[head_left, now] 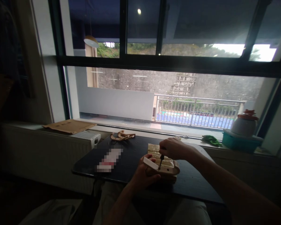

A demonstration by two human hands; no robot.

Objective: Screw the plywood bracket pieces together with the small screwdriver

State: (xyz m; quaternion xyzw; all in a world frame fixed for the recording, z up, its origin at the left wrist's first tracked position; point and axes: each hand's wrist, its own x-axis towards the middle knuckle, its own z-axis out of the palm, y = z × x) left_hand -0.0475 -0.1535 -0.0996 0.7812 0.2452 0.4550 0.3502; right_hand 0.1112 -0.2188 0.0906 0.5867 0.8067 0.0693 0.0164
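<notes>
Centrally, a wooden model (pixel 165 168) sat on the dark surface (pixel 128 154). The left hand (pixel 144 175) wrapped its fingers around the model's eight o'clock end. At twelve o'clock, the right hand (pixel 174 148) had its fingers clenched around a small screwdriver (pixel 160 161), tip down on the model's top.

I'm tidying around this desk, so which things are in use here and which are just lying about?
In use: left hand gripping pale wooden model piece; right hand holding small dark screwdriver.
Lying about: curved wooden parts, brown cardboard envelope, white ribbed box, green cloth, teal plastic tub.
</notes>
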